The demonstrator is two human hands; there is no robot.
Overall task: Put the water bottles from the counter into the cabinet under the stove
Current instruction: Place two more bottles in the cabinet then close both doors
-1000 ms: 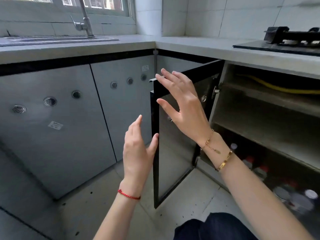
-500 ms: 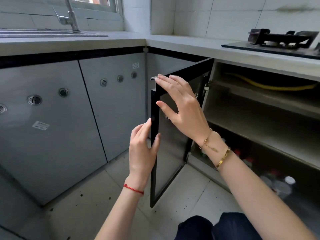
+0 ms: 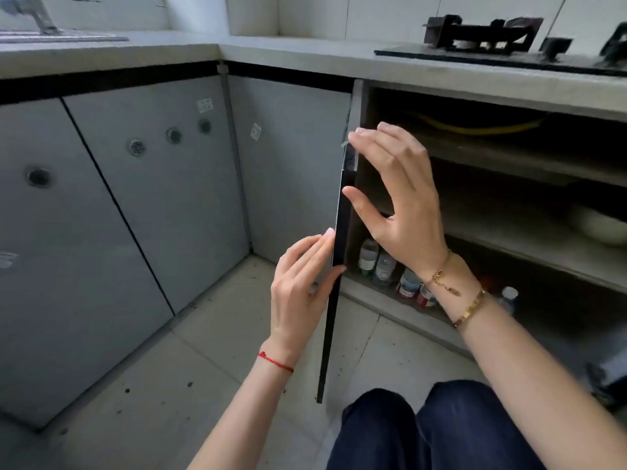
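The cabinet door under the stove stands open and edge-on to me. My left hand grips its front edge at mid height, fingers on the grey outer face and thumb across the edge. My right hand is spread on the inner side, fingertips at the door's top corner and thumb touching the edge. Several water bottles stand on the cabinet's bottom shelf behind my right wrist, and another bottle cap shows farther right. No bottle is visible on the counter.
The gas stove sits on the counter above the open cabinet, with a yellow hose under it. A white bowl rests on the middle shelf. Shut grey cabinet doors run left under the sink. My knees are at the bottom.
The view has shifted right, so the door now shows edge-on. My left hand has closed onto the door's edge. More bottles in the cabinet have come into view.
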